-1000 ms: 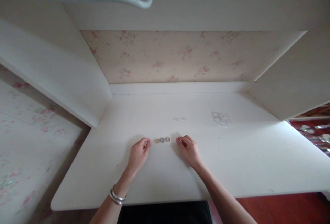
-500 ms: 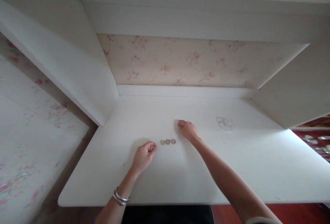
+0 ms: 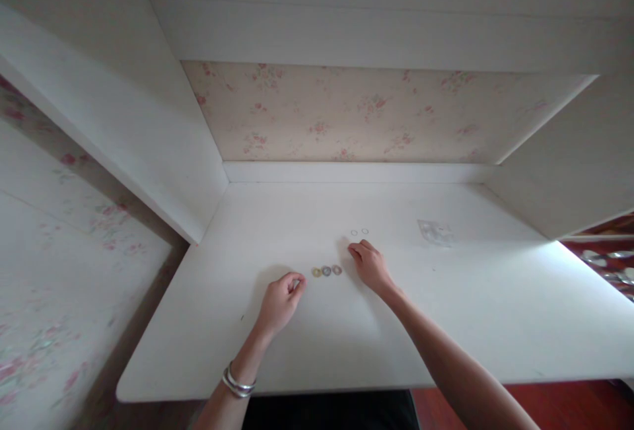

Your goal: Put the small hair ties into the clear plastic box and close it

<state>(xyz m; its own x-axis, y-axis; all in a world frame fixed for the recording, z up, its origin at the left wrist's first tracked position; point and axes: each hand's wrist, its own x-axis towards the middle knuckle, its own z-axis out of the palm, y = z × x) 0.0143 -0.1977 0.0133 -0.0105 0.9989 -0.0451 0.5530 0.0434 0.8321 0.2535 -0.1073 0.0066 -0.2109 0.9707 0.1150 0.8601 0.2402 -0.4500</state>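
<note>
Head view: unlabelled coloured rings (image 3: 326, 271) between both hands.

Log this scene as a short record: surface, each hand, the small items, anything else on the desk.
surface: white desk in an alcove with floral wallpaper behind
left hand: curled, fingertips pinched, just left of the coloured rings; whether it holds anything is unclear
right hand: resting on the desk, just right of the coloured rings
coloured rings: three in a row between the hands
clear rings: two, beyond the right hand
plastic bag: small, clear, far right
wrist: bangles on left
</note>
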